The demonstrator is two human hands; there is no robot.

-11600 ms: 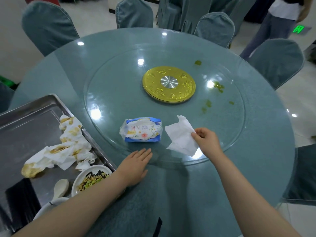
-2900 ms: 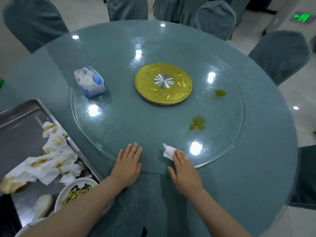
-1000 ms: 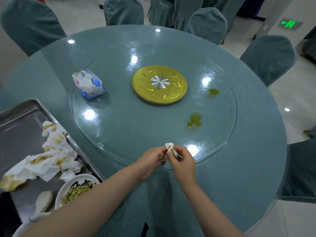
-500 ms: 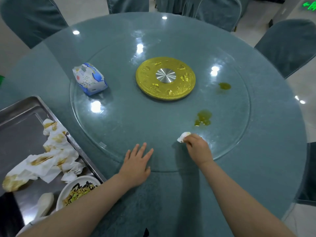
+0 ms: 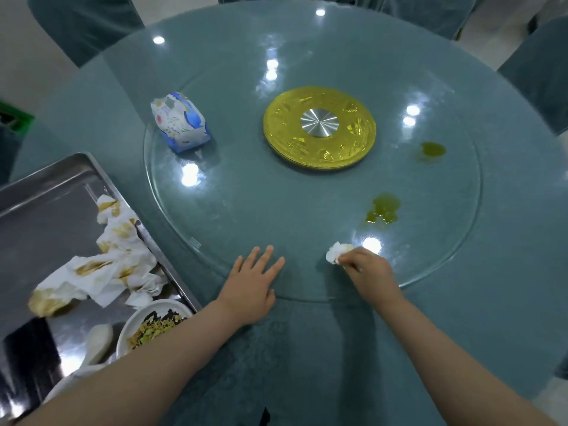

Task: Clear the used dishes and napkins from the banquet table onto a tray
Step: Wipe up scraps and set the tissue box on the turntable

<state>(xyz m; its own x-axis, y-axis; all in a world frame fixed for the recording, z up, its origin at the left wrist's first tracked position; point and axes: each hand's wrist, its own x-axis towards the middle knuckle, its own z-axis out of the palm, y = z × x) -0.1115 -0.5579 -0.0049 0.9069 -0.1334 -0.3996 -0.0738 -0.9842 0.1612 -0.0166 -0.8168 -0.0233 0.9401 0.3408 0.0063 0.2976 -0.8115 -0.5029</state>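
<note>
My right hand (image 5: 367, 272) grips a small wadded white napkin (image 5: 336, 253) against the glass turntable (image 5: 276, 204), near its front edge. My left hand (image 5: 252, 278) lies flat with fingers spread on the turntable's near rim. A steel tray (image 5: 46, 216) at the left holds stained crumpled napkins (image 5: 101, 265), a white bowl of food scraps (image 5: 150, 327) and a white spoon (image 5: 98, 339). Two greenish-yellow spills mark the glass, one (image 5: 382, 207) just beyond my right hand and one (image 5: 431, 150) farther right.
A blue and white tissue pack (image 5: 179, 123) stands on the turntable at the left. A gold disc with a silver hub (image 5: 319, 126) sits at the centre. Covered chairs (image 5: 83, 23) ring the round table.
Over the last second my hands separated: the left went flat onto the glass and the right took the wadded napkin forward and right, toward the nearer spill.
</note>
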